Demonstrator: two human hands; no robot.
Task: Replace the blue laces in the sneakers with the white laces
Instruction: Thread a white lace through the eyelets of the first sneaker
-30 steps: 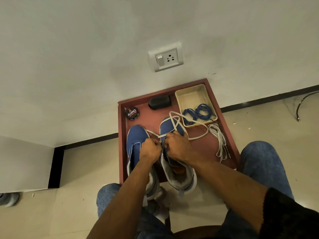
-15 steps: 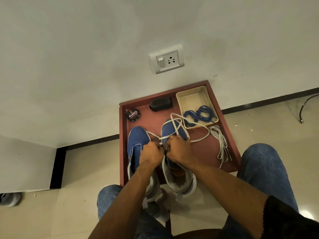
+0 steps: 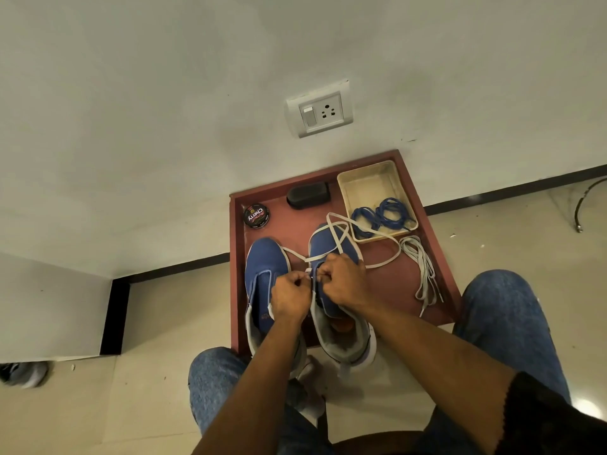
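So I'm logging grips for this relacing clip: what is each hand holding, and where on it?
Both the left hand and right hand pinch the white lace where it meets the right sneaker, near the eyelets.

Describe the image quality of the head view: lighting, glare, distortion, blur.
Head view: soft, even indoor light; wide-angle lens bends the black skirting and splays the red tray; a small glare spot on the floor tile at lower right; both hands and the white lace are reasonably sharp, while the grey object at the left edge is smeared.
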